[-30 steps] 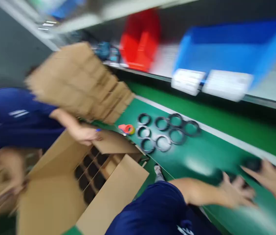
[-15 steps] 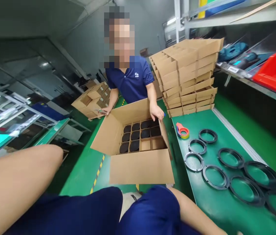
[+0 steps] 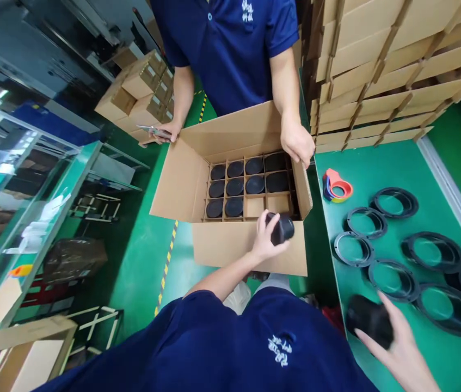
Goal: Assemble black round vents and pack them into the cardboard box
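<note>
My left hand (image 3: 263, 239) is closed round a black cylindrical part (image 3: 281, 228) at the near wall of an open cardboard box (image 3: 250, 247). The box has a grid divider; several cells hold black round parts (image 3: 234, 187), and two near-right cells (image 3: 278, 204) show bare cardboard. My right hand (image 3: 399, 348) grips a second black part (image 3: 369, 321) low over the green table (image 3: 385, 158). A co-worker in a blue shirt stands opposite, one hand (image 3: 296, 142) on the box's far right corner and the other (image 3: 164, 132) by the left flap.
Several black rings (image 3: 393, 202) and a red tape dispenser (image 3: 337, 186) lie on the table. A tall stack of cardboard dividers (image 3: 381, 76) stands at the table's far end. Small cartons (image 3: 140, 90) sit behind the co-worker. Metal racks (image 3: 30, 207) line the left.
The view swung from the table to the box and dipped down. My left hand has come into view over the box, holding a black part. My right hand now holds one too.
</note>
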Demonstrator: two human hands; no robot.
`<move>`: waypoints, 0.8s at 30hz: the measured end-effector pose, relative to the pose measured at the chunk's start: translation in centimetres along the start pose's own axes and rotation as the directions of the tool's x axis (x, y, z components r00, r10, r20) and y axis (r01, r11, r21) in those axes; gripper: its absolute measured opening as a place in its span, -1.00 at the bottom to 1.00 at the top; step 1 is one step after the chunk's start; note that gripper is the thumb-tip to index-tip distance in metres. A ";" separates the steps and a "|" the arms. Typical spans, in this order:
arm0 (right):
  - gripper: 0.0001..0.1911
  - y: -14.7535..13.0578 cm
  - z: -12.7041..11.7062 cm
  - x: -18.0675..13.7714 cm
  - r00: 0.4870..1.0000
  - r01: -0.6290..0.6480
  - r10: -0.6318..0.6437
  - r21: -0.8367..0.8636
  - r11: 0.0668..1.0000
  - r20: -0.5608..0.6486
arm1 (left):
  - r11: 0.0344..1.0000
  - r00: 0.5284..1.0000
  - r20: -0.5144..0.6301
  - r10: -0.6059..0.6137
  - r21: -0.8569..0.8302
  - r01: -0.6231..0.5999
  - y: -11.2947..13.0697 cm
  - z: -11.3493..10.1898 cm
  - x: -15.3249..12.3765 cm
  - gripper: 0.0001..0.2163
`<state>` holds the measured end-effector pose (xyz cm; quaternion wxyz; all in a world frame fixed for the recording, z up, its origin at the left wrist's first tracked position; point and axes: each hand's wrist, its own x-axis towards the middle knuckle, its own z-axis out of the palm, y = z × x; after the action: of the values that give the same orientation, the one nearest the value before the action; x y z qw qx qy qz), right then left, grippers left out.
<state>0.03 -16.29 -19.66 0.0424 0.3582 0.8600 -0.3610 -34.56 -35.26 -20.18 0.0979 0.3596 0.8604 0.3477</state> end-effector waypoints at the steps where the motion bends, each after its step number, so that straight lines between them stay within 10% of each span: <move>1: -0.02 -2.3 0.7 1.6 0.995 0.097 -0.097 0.066 0.993 0.003 | 0.998 0.998 -0.035 -0.048 0.028 0.049 -1.4 -0.7 0.8 -0.12; 9: 0.03 -15.2 6.0 12.0 0.942 0.325 -0.327 0.043 0.945 0.080 | 0.944 0.958 -0.026 -0.284 0.166 0.284 -9.3 -3.1 6.5 -0.14; 24: 0.02 -5.0 9.1 3.9 0.988 -0.127 0.129 0.025 0.992 -0.081 | 0.861 0.903 0.160 -0.398 0.404 0.308 -14.1 -1.3 12.6 -0.14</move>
<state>-7.77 -22.34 -24.64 0.0266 0.4277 0.8325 -0.3511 -51.92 -34.35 -27.65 0.1935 0.2454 0.9435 0.1101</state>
